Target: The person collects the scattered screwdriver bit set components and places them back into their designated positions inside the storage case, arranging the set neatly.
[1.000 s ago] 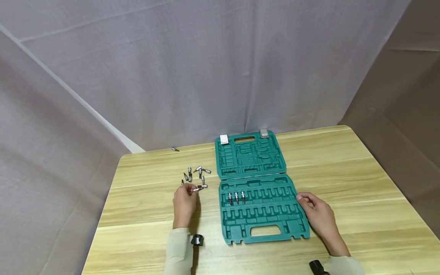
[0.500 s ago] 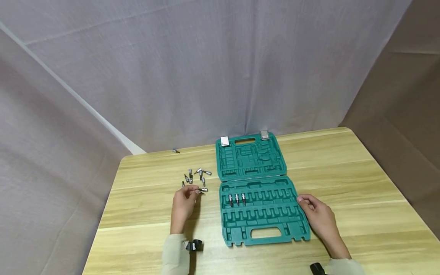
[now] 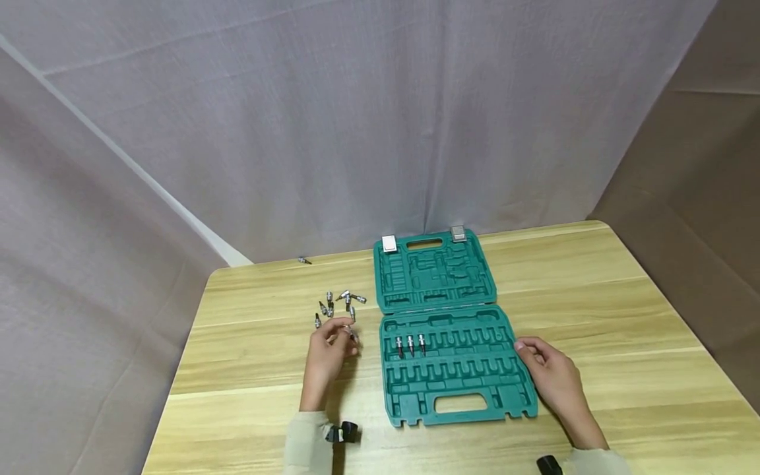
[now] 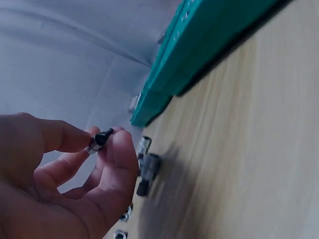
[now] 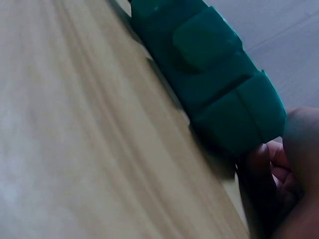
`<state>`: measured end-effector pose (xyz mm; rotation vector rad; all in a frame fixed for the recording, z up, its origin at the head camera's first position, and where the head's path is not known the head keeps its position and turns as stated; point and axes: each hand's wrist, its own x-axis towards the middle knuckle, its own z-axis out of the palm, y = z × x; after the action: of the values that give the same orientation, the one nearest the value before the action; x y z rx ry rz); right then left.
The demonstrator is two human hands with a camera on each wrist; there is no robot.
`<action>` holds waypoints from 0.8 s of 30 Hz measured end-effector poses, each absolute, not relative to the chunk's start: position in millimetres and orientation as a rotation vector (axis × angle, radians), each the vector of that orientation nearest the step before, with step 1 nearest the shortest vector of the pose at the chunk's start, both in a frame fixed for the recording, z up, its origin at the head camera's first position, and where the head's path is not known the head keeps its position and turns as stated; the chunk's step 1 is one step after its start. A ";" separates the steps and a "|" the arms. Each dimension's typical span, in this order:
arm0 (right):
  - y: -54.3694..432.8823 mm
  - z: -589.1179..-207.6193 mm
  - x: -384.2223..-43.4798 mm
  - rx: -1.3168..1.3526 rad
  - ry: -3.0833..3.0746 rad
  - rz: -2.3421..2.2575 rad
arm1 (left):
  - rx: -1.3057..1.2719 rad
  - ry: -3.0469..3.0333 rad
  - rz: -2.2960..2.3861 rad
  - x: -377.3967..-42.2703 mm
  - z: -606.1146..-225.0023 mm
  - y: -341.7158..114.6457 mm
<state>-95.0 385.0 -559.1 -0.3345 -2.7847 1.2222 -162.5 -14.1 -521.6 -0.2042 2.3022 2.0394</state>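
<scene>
Since the earlier frame, the left hand has shifted slightly rightward. On the pale wood-grain table lies an open green plastic case; the right hand touches its right edge, fingers bent, grip unclear. Left thumb and fingertips pinch a small silver-and-black metal bit left of the case, near similar scattered bits.

No legible text, label, brand, number or sign on any visible surface.
</scene>
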 end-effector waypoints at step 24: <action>385.6 -559.3 -94.4 -0.314 -2.778 1.228 | 0.007 2.267 2.053 -148.2 -505.5 21.2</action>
<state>-94.4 385.6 -559.3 -0.3143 -2.7784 1.2279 -148.2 21.2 -505.5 0.0074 2.2673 2.0526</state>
